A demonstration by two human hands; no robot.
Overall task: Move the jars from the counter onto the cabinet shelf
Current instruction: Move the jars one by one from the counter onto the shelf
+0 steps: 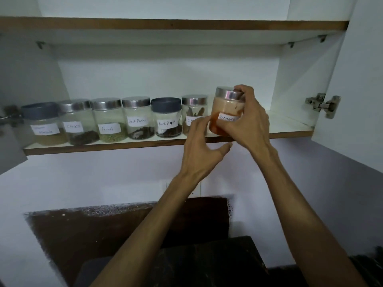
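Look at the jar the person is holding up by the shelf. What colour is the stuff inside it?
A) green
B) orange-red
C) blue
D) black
B: the jar gripped by the right hand at the right end of the row holds orange-red powder, with a silver lid on top.

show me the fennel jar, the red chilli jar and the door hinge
Fennel jar [109,129]: head view, on its white label.
Red chilli jar [226,106]: head view, on its glass above the label.
Hinge [323,105]: head view, on its metal arm.
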